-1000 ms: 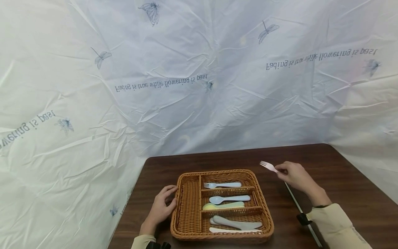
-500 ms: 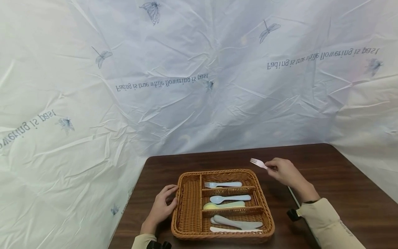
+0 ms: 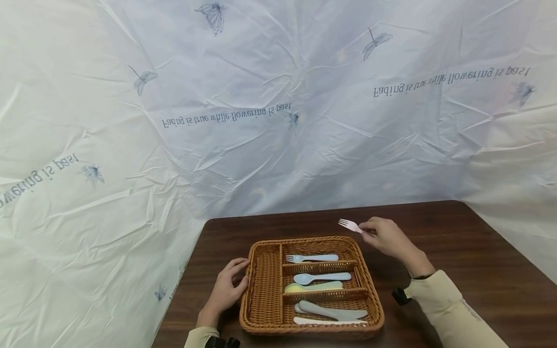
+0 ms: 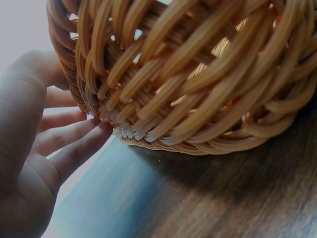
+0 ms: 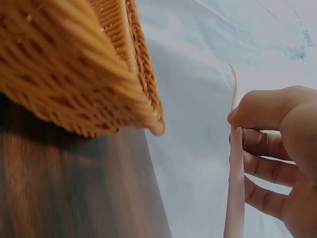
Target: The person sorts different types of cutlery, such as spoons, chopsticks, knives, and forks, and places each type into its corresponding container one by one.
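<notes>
Pinched between the thumb and fingers of my right hand (image 3: 387, 237) is a pale pink fork (image 3: 350, 225), held above the table beyond the wicker basket's (image 3: 264, 285) far right corner, tines to the left. The right wrist view shows the fork (image 5: 235, 178) nearly edge-on, its handle running down past the fingers. My left hand (image 3: 225, 285) rests against the basket's left side. Up close, its fairly straight fingers (image 4: 74, 136) touch the weave. In the basket's far compartment lies a pale blue fork (image 3: 311, 258).
A pale blue spoon (image 3: 322, 278) lies in the middle compartment with a yellow-and-green spoon (image 3: 313, 287). Grey knives (image 3: 332, 311) and a white knife (image 3: 328, 321) occupy the near one. Low woven dividers (image 3: 319, 267) separate them. White printed sheeting (image 3: 278, 159) hangs behind the brown table (image 3: 487, 270).
My right hand has carried the pink fork leftward and slightly farther back, toward the basket's far right corner. The left hand and the basket stay in place.
</notes>
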### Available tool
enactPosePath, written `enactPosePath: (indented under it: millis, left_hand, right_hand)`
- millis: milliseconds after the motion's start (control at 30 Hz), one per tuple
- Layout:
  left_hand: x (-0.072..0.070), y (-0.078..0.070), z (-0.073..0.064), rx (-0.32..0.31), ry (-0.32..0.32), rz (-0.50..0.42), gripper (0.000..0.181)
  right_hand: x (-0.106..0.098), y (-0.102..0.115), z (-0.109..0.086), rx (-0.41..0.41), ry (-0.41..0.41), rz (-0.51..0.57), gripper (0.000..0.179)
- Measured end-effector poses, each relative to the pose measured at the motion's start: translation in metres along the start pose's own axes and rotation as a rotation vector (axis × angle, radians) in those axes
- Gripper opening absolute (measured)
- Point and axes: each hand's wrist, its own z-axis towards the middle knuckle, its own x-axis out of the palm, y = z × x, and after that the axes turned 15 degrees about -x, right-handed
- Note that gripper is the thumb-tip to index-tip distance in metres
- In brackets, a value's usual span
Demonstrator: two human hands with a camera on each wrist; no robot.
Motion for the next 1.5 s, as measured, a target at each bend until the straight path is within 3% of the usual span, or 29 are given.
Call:
enactPosePath:
  millis: [333, 800, 1100, 1500]
  left_hand:
    - [-0.001, 0.0, 0.0, 0.006, -0.016, 0.001, 0.041]
    - [-0.001, -0.001, 0.0, 0.014, -0.013, -0.006, 0.041]
    - [0.0, 0.001, 0.0, 0.009, -0.004, -0.011, 0.041]
    - [0.0, 0.001, -0.001, 0.008, -0.007, -0.006, 0.041]
  right_hand:
    - [0.003, 0.011, 0.02, -0.032, -0.012, -0.03, 0.019]
    - [0.011, 0.029, 0.041, -0.05, -0.007, 0.023, 0.019]
    - [0.017, 0.041, 0.052, -0.036, 0.032, 0.091, 0.022]
    - [0.027, 0.057, 0.063, -0.056, 0.062, 0.092, 0.023]
